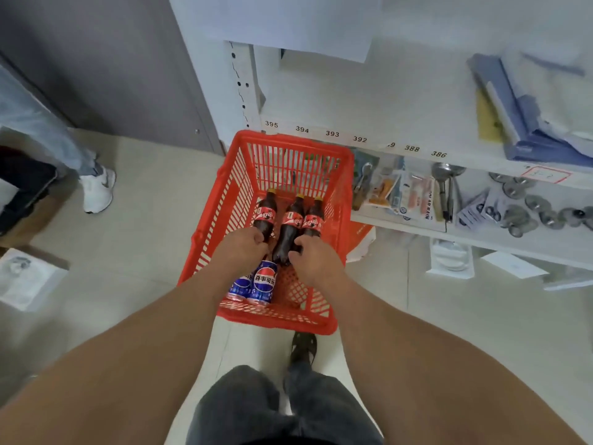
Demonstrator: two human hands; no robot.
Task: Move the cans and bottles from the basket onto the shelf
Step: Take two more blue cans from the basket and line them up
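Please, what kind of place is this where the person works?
Probably a small shop or stockroom. A white shelf carries number labels along its edge, a lower shelf holds packaged goods and metal ladles, and a red shopping basket with cola bottles stands on the tiled floor.

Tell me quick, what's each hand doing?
Left hand: gripping the left cola bottle.
Right hand: gripping the middle cola bottle.

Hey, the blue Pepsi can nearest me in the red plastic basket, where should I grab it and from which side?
Grip the blue Pepsi can round its middle, coming straight down from above. It lies on its side on the floor of the red plastic basket, a second can close against its left. So the top and right flank are likely easiest to reach.
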